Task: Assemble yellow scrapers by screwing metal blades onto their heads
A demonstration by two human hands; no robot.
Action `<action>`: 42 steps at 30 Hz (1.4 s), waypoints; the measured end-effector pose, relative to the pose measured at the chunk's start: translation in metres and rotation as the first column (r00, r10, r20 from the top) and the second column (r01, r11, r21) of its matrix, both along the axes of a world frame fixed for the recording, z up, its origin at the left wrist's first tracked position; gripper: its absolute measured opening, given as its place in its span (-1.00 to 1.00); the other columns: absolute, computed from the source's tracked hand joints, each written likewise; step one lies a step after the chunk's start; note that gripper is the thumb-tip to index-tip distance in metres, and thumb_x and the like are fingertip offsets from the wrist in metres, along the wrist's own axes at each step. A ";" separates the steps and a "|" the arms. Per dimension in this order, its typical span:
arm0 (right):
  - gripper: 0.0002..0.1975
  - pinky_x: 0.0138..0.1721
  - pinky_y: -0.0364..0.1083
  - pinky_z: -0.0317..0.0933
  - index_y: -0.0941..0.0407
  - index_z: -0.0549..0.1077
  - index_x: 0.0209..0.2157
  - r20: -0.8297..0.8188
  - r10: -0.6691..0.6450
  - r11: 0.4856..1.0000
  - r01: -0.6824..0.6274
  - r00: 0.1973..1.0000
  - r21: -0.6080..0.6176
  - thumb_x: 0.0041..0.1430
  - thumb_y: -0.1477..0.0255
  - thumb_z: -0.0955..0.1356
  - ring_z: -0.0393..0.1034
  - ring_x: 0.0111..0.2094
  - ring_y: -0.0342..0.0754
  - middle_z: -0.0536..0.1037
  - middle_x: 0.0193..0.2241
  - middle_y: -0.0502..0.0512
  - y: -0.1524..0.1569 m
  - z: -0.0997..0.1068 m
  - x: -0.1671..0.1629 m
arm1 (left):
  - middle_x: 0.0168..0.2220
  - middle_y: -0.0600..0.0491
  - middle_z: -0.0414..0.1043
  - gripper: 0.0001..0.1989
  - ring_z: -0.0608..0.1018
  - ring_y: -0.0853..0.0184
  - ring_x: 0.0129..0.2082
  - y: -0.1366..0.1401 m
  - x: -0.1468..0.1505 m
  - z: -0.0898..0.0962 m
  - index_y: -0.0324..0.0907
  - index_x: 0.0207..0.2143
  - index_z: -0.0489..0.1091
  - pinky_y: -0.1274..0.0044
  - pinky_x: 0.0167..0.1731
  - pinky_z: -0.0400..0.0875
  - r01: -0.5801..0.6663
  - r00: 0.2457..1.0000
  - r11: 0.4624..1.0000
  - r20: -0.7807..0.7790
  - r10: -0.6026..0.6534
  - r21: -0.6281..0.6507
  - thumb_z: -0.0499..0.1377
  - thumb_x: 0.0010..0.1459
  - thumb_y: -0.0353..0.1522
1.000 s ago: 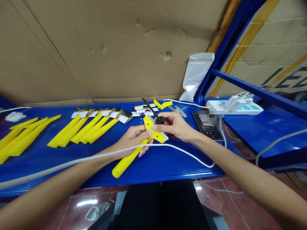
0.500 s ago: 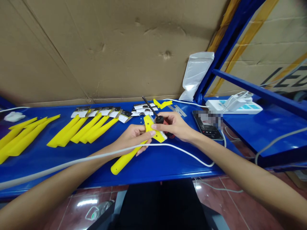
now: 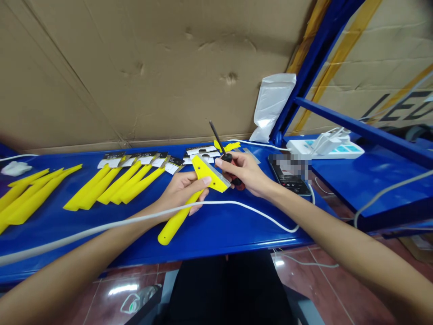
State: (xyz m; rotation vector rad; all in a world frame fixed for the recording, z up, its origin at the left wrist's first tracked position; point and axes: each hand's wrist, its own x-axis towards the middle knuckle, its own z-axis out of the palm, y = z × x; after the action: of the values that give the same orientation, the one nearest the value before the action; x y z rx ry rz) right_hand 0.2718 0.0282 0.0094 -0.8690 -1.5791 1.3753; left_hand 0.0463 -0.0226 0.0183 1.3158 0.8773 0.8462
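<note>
Yellow plastic T-shaped scraper (image 3: 204,170) is at mid-frame, held above the blue metal desk (image 3: 142,243). Its handle runs from lower centre-left up toward the right; the flat head sits across that axis, sloping from upper left to lower right. The thin grey metal blade (image 3: 217,171) lines the head's upper-right edge and faces the right hand (image 3: 249,172). Left hand (image 3: 181,189) has the scraper at the neck: thumb on the head, fingers closed round behind. Right-hand fingers are curled round the red-and-black screwdriver (image 3: 227,158), no gap visible, just beside the blade; whether they touch it, cannot tell. Screwdriver shaft points to the top of the frame, leaning left, its tip apart from the head. Left hand is thus nearer the scraper handle, right hand nearer the blade edge. Hard to make out: the two dark spots on the head, screws or bare holes. Hidden: the head's underside, most of the left fingers, part of the screwdriver handle inside the right hand. A white cable (image 3: 233,202) crosses in front of the scraper handle, covering a narrow band.
</note>
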 end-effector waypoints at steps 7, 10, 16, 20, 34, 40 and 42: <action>-0.45 -0.79 -0.18 -0.01 0.03 0.31 -0.36 0.090 -0.167 0.985 0.171 0.982 -0.040 0.20 -0.04 0.58 0.34 -0.66 -0.17 0.42 -0.56 -0.09 0.013 -0.003 0.003 | -0.64 0.17 0.36 -0.52 0.37 0.49 -0.76 0.004 -0.001 0.005 -0.18 -0.42 0.35 0.63 -0.73 0.27 -0.113 0.988 0.987 0.115 0.099 0.116 0.38 0.32 -0.03; -0.56 -0.73 -0.15 0.09 0.07 0.43 -0.25 0.180 -0.178 0.984 0.174 0.967 0.042 0.24 0.03 0.57 0.35 -0.64 -0.15 0.42 -0.54 -0.09 0.017 -0.006 0.005 | -0.60 0.18 0.37 -0.52 0.37 0.50 -0.74 0.007 -0.004 0.009 -0.17 -0.41 0.33 0.63 -0.73 0.28 -0.164 0.977 0.979 0.156 0.145 0.119 0.38 0.32 -0.03; -0.56 -0.52 -0.10 0.09 0.08 0.40 -0.44 0.400 -0.185 0.953 0.064 0.898 0.296 0.22 0.09 0.56 0.18 -0.56 -0.17 0.32 -0.56 -0.11 0.022 -0.013 0.010 | -0.57 0.18 0.39 -0.52 0.37 0.50 -0.73 0.011 -0.007 0.017 -0.16 -0.40 0.33 0.63 -0.77 0.25 -0.209 0.962 0.972 0.201 0.185 0.109 0.44 0.26 -0.04; -0.54 -0.44 -0.10 0.05 0.09 0.41 -0.46 0.480 -0.147 0.951 -0.010 0.865 0.309 0.19 0.06 0.56 0.16 -0.52 -0.18 0.34 -0.55 -0.11 0.024 -0.015 0.007 | -0.61 0.16 0.38 -0.50 0.37 0.49 -0.74 0.015 -0.010 0.012 -0.17 -0.43 0.33 0.64 -0.77 0.25 -0.169 0.974 0.984 0.163 0.157 0.061 0.42 0.26 -0.02; -0.66 -0.59 -0.17 0.20 0.14 0.54 -0.32 0.661 0.243 0.930 -0.365 0.710 0.050 0.21 0.15 0.56 0.42 -0.63 -0.16 0.46 -0.56 -0.12 0.049 0.006 -0.009 | -0.67 0.11 0.38 -0.51 0.38 0.44 -0.77 0.022 -0.027 -0.009 -0.20 -0.46 0.39 0.63 -0.78 0.28 -0.079 0.991 0.990 0.098 0.091 -0.118 0.43 0.22 -0.02; -0.80 -0.59 -0.17 0.19 0.15 0.56 -0.23 0.688 0.240 0.925 -0.377 0.685 0.052 0.30 0.28 0.47 0.40 -0.65 -0.15 0.50 -0.54 -0.08 0.054 0.005 -0.013 | -0.62 0.09 0.41 -0.55 0.41 0.45 -0.75 0.024 -0.032 -0.015 -0.23 -0.46 0.43 0.63 -0.77 0.30 -0.135 0.982 0.976 0.111 0.155 -0.169 0.45 0.21 -0.08; -0.82 -0.54 -0.15 0.21 0.15 0.55 -0.22 0.714 0.186 0.923 -0.370 0.675 0.109 0.34 0.32 0.43 0.41 -0.63 -0.14 0.53 -0.52 -0.05 0.052 0.003 -0.012 | -0.60 0.09 0.42 -0.56 0.41 0.45 -0.74 0.025 -0.032 -0.015 -0.22 -0.46 0.42 0.63 -0.77 0.31 -0.139 0.978 0.974 0.131 0.164 -0.178 0.46 0.20 -0.10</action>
State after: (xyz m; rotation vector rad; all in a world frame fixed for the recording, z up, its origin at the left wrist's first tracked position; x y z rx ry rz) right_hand 0.2601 0.0798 0.0128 -1.0921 -2.5045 1.0486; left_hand 0.0143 0.0020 0.0035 1.0368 0.9213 0.9535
